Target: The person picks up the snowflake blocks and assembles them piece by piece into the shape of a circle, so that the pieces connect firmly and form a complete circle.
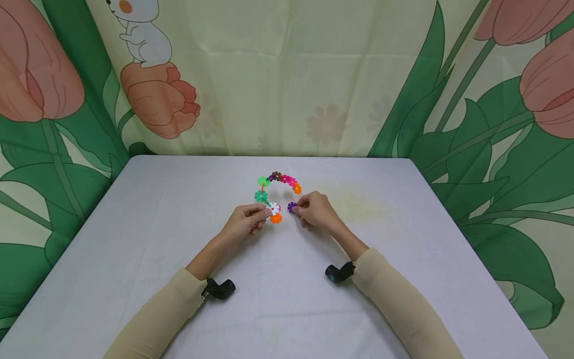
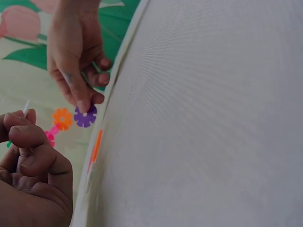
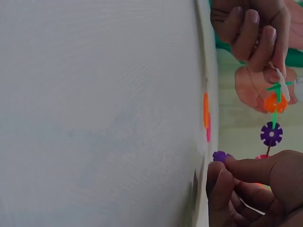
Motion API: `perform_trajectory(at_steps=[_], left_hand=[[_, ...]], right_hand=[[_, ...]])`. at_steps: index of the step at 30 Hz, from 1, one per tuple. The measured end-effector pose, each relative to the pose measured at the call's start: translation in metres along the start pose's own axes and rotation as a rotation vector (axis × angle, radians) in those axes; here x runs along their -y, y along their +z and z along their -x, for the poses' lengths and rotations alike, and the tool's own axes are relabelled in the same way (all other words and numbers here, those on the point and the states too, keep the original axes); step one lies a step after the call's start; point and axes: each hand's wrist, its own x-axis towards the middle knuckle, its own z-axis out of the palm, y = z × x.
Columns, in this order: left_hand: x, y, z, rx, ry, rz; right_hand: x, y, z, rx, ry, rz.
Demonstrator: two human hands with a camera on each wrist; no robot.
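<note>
A curved chain of notched plastic discs (image 1: pixel 285 178) arcs in front of the hands, running from white through green, purple, brown and pink to orange. My left hand (image 1: pixel 245 222) pinches the white disc (image 1: pixel 272 209) at the chain's near left end between thumb and fingers. Between the thumb and finger of my right hand (image 1: pixel 317 210) is a purple disc (image 1: pixel 292 207), apart from the chain and held by its edge. The orange end disc (image 1: pixel 297 188) of the chain is just beyond it; the left wrist view shows both discs (image 2: pixel 62 119) side by side.
An orange disc (image 1: pixel 276 218) lies on the white-covered table (image 1: pixel 287 309) beside the left fingertips, with a bit of pink by it. Black wrist cameras (image 1: pixel 219 289) jut from both sleeves. A printed curtain (image 1: pixel 278 99) hangs behind the table's far edge.
</note>
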Motion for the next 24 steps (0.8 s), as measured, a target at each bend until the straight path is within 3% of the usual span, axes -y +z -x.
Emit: perform_trajectory(at_steps=[12,24], left_hand=[[0.001,0.001,0.001,0.006,0.015,-0.005],[0.002,0.000,-0.001,0.004,0.013,-0.013]], right_hand=[[0.005,-0.009,0.023,0.129,-0.103,-0.233],[0.001,-0.007,0.026,0.154,-0.219,-0.251]])
